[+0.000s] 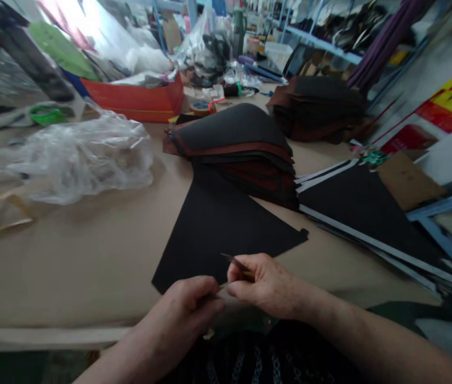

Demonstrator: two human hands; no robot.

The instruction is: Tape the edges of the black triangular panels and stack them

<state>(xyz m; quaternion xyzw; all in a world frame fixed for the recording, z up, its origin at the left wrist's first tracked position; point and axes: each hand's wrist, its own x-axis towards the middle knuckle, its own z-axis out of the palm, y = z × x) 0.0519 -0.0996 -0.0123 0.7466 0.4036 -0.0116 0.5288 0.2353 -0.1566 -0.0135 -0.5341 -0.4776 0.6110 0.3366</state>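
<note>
My right hand [268,285] is closed round a small pointed tool [239,265] with a dark, narrow tip and a yellowish-brown part near the fingers. The tip points up and left, over a black flat panel [214,224] lying on the table. Close beside it, my left hand [190,306] is pinched shut; whatever is between its fingers is mostly hidden. A thin pale bit shows between the two hands, too blurred to name. Both hands are at the table's near edge, just in front of the panel's lower edge.
Behind the panel rises a stack of black and brown pieces [234,133], with a second stack [317,106] farther back. Black panels with pale edge strips [362,202] lie at the right. Clear plastic bags [90,154] and a red-orange box [134,98] occupy the left side.
</note>
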